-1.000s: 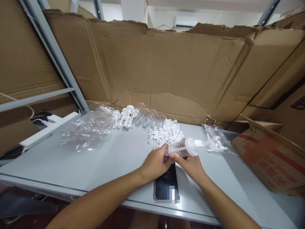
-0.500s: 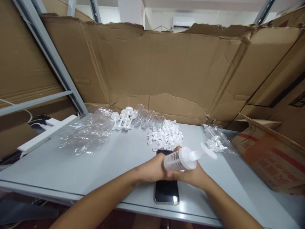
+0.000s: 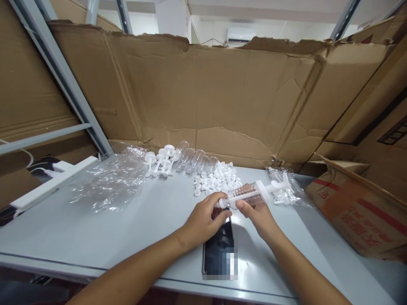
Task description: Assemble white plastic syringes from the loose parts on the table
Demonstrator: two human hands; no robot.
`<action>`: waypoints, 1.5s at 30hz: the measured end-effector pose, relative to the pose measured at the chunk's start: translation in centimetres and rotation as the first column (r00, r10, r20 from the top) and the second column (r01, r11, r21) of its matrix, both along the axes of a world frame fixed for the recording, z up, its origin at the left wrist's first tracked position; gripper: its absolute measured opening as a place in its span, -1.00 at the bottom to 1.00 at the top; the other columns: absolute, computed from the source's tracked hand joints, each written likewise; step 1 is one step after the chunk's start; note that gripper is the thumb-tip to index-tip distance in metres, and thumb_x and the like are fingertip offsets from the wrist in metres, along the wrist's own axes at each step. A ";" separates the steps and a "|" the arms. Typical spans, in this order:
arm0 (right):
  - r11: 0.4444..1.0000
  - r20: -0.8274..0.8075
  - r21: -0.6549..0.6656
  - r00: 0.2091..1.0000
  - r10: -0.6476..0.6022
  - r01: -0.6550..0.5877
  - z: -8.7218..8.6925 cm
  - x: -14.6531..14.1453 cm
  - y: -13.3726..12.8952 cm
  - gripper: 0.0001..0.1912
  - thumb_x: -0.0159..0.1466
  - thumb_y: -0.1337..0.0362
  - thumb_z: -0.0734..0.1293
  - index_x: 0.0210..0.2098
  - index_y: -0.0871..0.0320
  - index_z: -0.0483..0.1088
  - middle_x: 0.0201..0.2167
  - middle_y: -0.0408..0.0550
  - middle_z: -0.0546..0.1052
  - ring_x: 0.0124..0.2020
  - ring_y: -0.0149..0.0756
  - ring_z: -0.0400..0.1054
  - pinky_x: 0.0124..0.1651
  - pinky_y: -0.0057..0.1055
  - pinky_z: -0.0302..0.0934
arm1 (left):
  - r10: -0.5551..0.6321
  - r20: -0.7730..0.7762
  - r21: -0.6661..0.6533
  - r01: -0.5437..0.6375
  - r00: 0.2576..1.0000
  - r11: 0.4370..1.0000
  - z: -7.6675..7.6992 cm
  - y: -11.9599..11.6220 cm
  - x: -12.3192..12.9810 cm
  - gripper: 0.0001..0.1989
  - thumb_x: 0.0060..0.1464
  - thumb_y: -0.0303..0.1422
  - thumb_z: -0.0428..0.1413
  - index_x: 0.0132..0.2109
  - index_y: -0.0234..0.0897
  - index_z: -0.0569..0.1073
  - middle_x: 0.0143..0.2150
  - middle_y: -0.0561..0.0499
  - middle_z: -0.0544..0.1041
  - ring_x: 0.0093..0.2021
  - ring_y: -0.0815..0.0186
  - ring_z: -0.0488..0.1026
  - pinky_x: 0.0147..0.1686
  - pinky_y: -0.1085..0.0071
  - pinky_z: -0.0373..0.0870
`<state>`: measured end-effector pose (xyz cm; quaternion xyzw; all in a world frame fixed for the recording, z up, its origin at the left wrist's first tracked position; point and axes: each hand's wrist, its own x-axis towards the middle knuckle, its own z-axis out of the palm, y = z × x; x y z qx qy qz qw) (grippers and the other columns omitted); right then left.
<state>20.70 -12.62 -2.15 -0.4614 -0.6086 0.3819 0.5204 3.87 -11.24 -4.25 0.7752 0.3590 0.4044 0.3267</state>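
Observation:
Above the phone I hold a clear, ribbed plastic syringe [image 3: 246,195], lying nearly level, with its white collar and plunger pointing right. My right hand [image 3: 259,216] is closed around the barrel from below, thumb on its near side. At the narrow left end, the fingers of my left hand [image 3: 208,218] pinch the white tip, which they partly hide. Just behind lies a heap of small white plastic caps [image 3: 219,176]. Clear empty barrels [image 3: 195,160] and white plungers [image 3: 162,161] are lined up to its left.
A black phone [image 3: 219,252] lies on the grey table [image 3: 136,241] below my hands. Crumpled clear plastic [image 3: 108,182] is at left, near a white power strip [image 3: 54,186]. Bagged white parts [image 3: 282,190] and a cardboard box [image 3: 352,207] stand right. Cardboard [image 3: 203,93] walls the back.
The syringe has turned from pointing toward me to lying sideways, plunger to the right. My left hand has shifted onto its tip end, and my right hand now shows around the barrel.

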 end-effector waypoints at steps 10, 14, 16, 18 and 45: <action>0.991 -0.059 0.090 0.993 0.106 -0.101 0.0 -0.4 -1.1 -0.72 0.03 0.15 0.39 -0.37 0.12 0.25 -0.53 -0.19 0.37 -0.52 -0.38 0.24 -0.47 -0.44 0.13 | -0.071 0.311 -0.360 0.186 0.948 0.914 -0.5 0.1 0.5 -0.51 0.15 -0.04 -0.24 -0.58 -0.28 0.18 -0.66 0.10 0.17 -0.62 0.43 0.13 -0.54 0.47 0.10; 0.979 0.097 0.110 0.982 0.160 -0.171 0.8 -0.6 -1.5 -0.62 0.00 0.21 0.41 -0.24 0.11 0.22 -0.43 -0.12 0.43 -0.46 -0.32 0.31 -0.44 -0.40 0.20 | -0.029 0.522 -0.667 0.429 0.852 0.609 -1.4 0.7 1.4 -0.52 0.11 0.00 -0.20 -0.59 -0.26 0.12 -0.75 0.19 0.03 -0.73 0.51 -0.08 -0.66 0.51 -0.07; 0.986 0.140 0.129 0.986 0.086 -0.104 0.7 -0.7 -1.3 -0.68 0.04 0.19 0.37 -0.26 0.12 0.23 -0.43 -0.11 0.42 -0.46 -0.32 0.30 -0.44 -0.40 0.20 | -0.011 0.521 -0.684 0.426 0.853 0.592 -1.5 1.0 1.5 -0.54 0.10 -0.01 -0.18 -0.58 -0.25 0.11 -0.77 0.20 0.01 -0.73 0.50 -0.09 -0.66 0.51 -0.08; 0.991 0.159 0.135 0.987 -0.004 -0.018 0.5 -0.6 -0.9 -0.74 0.08 0.16 0.34 -0.30 0.14 0.27 -0.44 -0.10 0.42 -0.45 -0.31 0.30 -0.43 -0.40 0.19 | -0.006 0.455 -0.666 0.345 0.890 0.662 -1.2 1.3 1.3 -0.52 0.11 -0.01 -0.21 -0.60 -0.25 0.10 -0.78 0.20 0.01 -0.72 0.49 -0.07 -0.64 0.50 -0.05; 0.988 -0.090 -0.048 0.985 -0.149 0.145 0.3 0.3 0.6 -0.62 0.08 0.04 0.33 -0.66 0.14 0.18 -0.73 -0.25 0.18 -0.64 -0.45 0.05 -0.53 -0.45 -0.03 | 0.229 0.003 0.094 -0.228 0.973 0.969 0.2 7.5 -0.9 -0.72 0.10 -0.31 -0.03 -0.06 -0.22 0.42 -0.14 -0.03 0.48 -0.31 0.32 0.38 -0.29 0.42 0.26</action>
